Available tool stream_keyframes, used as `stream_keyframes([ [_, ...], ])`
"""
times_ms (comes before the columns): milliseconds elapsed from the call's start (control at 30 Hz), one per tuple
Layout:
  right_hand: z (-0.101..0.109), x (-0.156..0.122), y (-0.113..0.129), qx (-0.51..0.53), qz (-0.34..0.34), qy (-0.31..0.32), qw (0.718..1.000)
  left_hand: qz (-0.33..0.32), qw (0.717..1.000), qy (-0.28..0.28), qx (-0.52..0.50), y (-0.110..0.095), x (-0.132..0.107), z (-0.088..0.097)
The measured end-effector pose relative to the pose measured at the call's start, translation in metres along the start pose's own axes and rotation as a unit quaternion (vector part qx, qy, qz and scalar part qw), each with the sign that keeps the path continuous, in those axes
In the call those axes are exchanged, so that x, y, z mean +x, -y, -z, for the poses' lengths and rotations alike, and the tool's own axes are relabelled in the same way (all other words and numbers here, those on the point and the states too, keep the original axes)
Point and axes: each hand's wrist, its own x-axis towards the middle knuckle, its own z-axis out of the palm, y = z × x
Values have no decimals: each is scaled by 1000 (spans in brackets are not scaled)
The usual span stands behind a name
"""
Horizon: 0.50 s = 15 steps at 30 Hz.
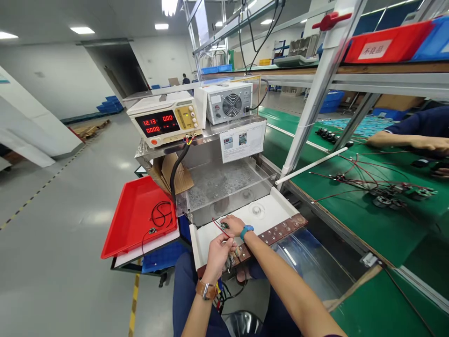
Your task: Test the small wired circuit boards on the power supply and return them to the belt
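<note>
My right hand (234,226), with a blue band at its wrist, is closed around a small round wired part (224,225) that looks like a small motor with a green board. It is over the white tray (277,208) of the fixture. Just in front, my left hand (218,252) pinches the red wire (227,235) running from this part. The left fingertips are beside a brown terminal strip (270,236) dotted with metal studs, partly covering its left end.
Behind the tray stand a power supply (164,119) with lit red digits and a grey instrument (229,103) with a fan. A red bin (131,210) at left holds a wired part. Wired motors (386,196) lie on the green belt, near a co-worker's arm (403,138).
</note>
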Motion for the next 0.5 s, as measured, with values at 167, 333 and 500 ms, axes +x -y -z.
stream_keyframes([
  [167, 1, 1, 1, 4, -13, 3, 1000, -62, 991, -28, 114, 7, 16, 4],
  [333, 4, 0, 5, -6, -18, 4, 1000, -89, 974, -41, 206, 17, 24, 9],
  [500, 4, -1, 5, -12, -11, -4, 1000, -46, 971, -39, 233, 32, 32, 12],
])
